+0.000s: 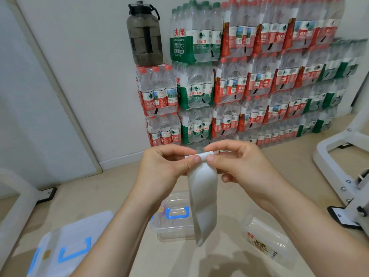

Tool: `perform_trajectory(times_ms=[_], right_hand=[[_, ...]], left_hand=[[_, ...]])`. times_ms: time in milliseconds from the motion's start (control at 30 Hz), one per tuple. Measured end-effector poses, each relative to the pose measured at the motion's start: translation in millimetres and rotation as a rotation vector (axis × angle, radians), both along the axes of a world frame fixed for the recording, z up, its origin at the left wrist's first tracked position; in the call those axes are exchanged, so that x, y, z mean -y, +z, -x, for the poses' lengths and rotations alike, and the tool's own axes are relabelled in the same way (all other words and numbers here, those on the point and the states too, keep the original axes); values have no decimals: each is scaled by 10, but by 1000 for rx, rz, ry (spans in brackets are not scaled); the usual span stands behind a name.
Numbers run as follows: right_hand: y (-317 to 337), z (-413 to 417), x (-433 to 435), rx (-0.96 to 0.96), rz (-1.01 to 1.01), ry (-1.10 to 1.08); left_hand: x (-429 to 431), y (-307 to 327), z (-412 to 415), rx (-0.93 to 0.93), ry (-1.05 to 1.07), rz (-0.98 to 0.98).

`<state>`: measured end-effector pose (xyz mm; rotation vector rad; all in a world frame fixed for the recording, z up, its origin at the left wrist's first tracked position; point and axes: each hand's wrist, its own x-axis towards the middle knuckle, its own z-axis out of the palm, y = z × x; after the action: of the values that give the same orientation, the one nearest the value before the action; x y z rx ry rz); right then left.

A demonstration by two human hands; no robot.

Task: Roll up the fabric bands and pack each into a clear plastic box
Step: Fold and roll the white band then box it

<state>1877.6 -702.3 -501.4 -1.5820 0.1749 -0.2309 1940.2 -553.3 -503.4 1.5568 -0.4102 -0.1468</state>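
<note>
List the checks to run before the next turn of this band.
1. Fabric band hangs free of snags: ok.
2. Left hand pinches its top edge: ok.
3. Right hand pinches the same edge: ok.
4. First turn tight and straight: cannot tell.
5. Clear box open to take the roll: not ok, its lid looks on.

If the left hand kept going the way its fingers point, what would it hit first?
Its fingers point rightward, so the left hand would probably meet the right hand first. Both pinch the same rolled end of the fabric band, fingertips almost touching, though depth is hard to judge.
</note>
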Motion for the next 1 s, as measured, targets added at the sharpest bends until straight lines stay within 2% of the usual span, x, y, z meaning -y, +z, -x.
perform_trajectory(times_ms=[333, 600, 1000], right_hand=[[-3, 12, 15, 51, 17, -2], [-1, 0, 23, 138, 88, -31], [-25, -17, 17, 97, 79, -1]], left_hand=[[4, -8, -22, 31, 18, -11], [-5, -29, 13, -65, -126, -10], [-24, -33, -21, -31, -33, -14]])
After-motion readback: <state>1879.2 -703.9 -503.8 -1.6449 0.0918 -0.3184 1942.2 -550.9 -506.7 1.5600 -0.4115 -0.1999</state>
